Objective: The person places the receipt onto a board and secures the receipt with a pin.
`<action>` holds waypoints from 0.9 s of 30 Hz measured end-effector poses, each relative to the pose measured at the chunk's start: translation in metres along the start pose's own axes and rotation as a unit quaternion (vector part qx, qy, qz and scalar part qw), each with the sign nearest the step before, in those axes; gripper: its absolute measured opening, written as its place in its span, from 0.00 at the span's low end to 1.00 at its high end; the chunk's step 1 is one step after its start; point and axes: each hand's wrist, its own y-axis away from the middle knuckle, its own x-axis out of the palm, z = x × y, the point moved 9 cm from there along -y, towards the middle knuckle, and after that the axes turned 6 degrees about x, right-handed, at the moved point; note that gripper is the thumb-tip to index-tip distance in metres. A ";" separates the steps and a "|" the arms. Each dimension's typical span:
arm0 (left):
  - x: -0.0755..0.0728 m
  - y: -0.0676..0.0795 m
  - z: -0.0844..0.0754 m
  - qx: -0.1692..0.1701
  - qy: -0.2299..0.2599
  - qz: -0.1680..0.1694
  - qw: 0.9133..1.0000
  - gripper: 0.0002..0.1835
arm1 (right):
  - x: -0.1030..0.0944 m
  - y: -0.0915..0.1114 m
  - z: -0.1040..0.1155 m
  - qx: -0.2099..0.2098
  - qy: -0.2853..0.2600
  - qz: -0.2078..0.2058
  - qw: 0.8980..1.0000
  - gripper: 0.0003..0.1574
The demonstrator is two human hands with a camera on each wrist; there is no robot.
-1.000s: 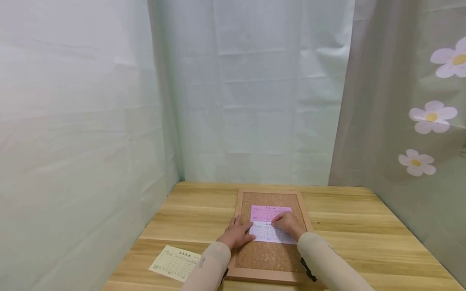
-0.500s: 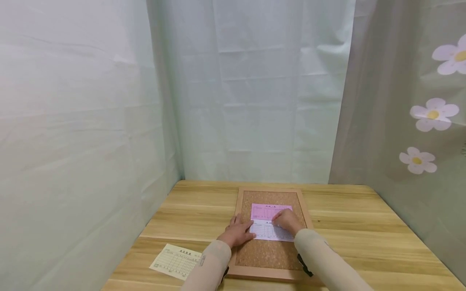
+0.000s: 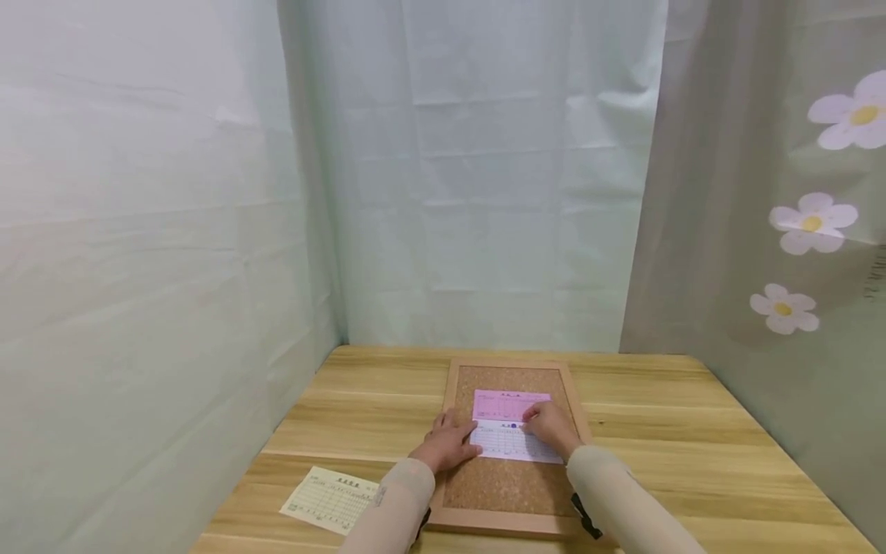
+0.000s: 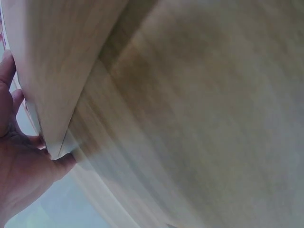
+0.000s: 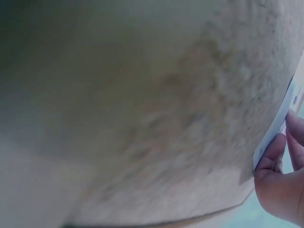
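A wood-framed corkboard (image 3: 508, 488) lies on the table, bearing a pink slip (image 3: 501, 404) with a white printed slip (image 3: 505, 442) just below it. Near the white slip's top edge, in the head view, sits a small blue pushpin (image 3: 514, 425). My right hand (image 3: 551, 427) is bent over the slip's right part, fingertips just right of the pin. The right wrist view shows its thumb (image 5: 273, 154) at the slip's edge. With fingers spread, my left hand (image 3: 445, 444) rests across the board's left frame, fingertips by the white slip's left edge.
A yellow printed slip (image 3: 332, 498) lies on the wooden table (image 3: 664, 446), left of the board and partly behind the left sleeve (image 3: 394, 504). Pale curtains (image 3: 484, 192) enclose the table at the back and sides.
The right fingertips have shifted slightly right off the blue pushpin, which now shows on the white slip. The left hand has stayed in place.
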 end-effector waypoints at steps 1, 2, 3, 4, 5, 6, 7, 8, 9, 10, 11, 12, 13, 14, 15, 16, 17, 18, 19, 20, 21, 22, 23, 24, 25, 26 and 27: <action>0.000 0.000 0.001 0.001 0.000 -0.001 1.000 0.30 | -0.001 0.001 0.000 -0.006 0.006 -0.003 1.000 0.05; 0.000 0.000 0.001 0.001 -0.002 -0.001 1.000 0.31 | -0.003 0.002 0.000 -0.012 0.012 -0.007 1.000 0.05; -0.001 0.000 0.002 0.002 -0.002 -0.003 1.000 0.31 | -0.004 0.003 -0.001 -0.015 0.019 -0.011 1.000 0.04; 0.000 0.001 0.002 0.003 -0.002 -0.003 1.000 0.30 | -0.006 0.004 -0.002 -0.015 0.026 -0.015 0.999 0.04; 0.000 0.001 0.003 0.004 -0.001 -0.003 1.000 0.30 | -0.007 0.006 -0.002 -0.020 0.035 -0.019 0.999 0.04; 0.000 0.001 0.003 0.006 -0.002 -0.001 1.000 0.31 | -0.009 0.007 -0.002 -0.023 0.042 -0.023 0.999 0.04; 0.000 0.001 0.003 0.007 -0.002 -0.001 1.000 0.31 | -0.010 0.009 -0.002 -0.026 0.048 -0.025 0.998 0.04; 0.000 0.001 0.004 0.008 0.001 0.000 1.000 0.31 | -0.012 0.010 -0.003 -0.023 0.051 -0.025 0.998 0.04; -0.001 0.002 0.004 0.010 0.003 0.000 1.000 0.31 | -0.013 0.012 -0.005 -0.021 0.053 -0.025 0.998 0.04; -0.001 0.002 0.004 0.012 0.005 0.002 1.000 0.31 | -0.015 0.013 -0.006 -0.018 0.052 -0.026 0.998 0.05; -0.002 0.003 0.004 0.015 0.006 0.002 1.000 0.32 | -0.017 0.015 -0.008 -0.017 0.052 -0.027 0.998 0.05; -0.002 0.003 0.003 0.019 0.005 0.003 1.000 0.32 | -0.019 0.016 -0.009 -0.012 0.050 -0.027 0.998 0.05; -0.003 0.003 0.003 0.023 0.006 0.003 1.000 0.32 | -0.021 0.016 -0.011 -0.007 0.049 -0.027 0.998 0.05; -0.003 0.004 0.003 0.026 0.006 0.003 1.000 0.32 | -0.022 0.017 -0.014 -0.002 0.047 -0.029 0.998 0.05; -0.003 0.004 0.003 0.031 0.006 0.003 1.000 0.33 | -0.024 0.018 -0.014 -0.002 0.047 -0.031 0.998 0.05; -0.003 0.004 0.004 0.032 0.005 0.004 0.999 0.33 | -0.026 0.019 -0.014 -0.005 0.049 -0.033 0.998 0.05; -0.003 0.005 0.005 0.033 0.002 0.002 0.999 0.33 | -0.028 0.021 -0.013 -0.010 0.052 -0.034 0.998 0.05; -0.004 0.005 0.006 0.031 0.000 0.002 1.000 0.34 | -0.030 0.022 -0.011 -0.018 0.055 -0.035 0.998 0.05; -0.005 0.006 0.007 0.029 -0.001 0.001 1.000 0.34 | -0.032 0.023 -0.010 -0.024 0.057 -0.035 0.997 0.06; -0.006 0.007 0.009 0.025 -0.002 0.001 1.000 0.35 | -0.033 0.025 -0.008 -0.032 0.061 -0.035 0.997 0.06; -0.007 0.008 0.010 0.021 -0.004 0.001 1.000 0.35 | -0.035 0.027 -0.006 -0.040 0.066 -0.034 0.996 0.07; -0.009 0.009 0.012 0.017 -0.005 0.001 1.000 0.35 | -0.037 0.028 -0.005 -0.047 0.068 -0.032 0.996 0.07; -0.011 0.010 0.012 0.014 -0.005 0.001 1.000 0.35 | -0.038 0.029 -0.004 -0.048 0.070 -0.029 0.996 0.08; -0.013 0.011 0.013 0.012 -0.005 0.002 1.000 0.36 | -0.040 0.031 -0.004 -0.050 0.072 -0.027 0.996 0.08; -0.015 0.013 0.014 0.012 -0.005 0.003 1.000 0.36 | -0.042 0.032 -0.004 -0.051 0.074 -0.027 0.996 0.09; -0.017 0.014 0.015 0.012 -0.006 0.004 1.000 0.36 | -0.043 0.033 -0.004 -0.056 0.076 -0.027 0.995 0.09; -0.019 0.015 0.015 0.014 -0.009 0.005 1.000 0.36 | -0.045 0.034 -0.005 -0.059 0.077 -0.028 0.995 0.09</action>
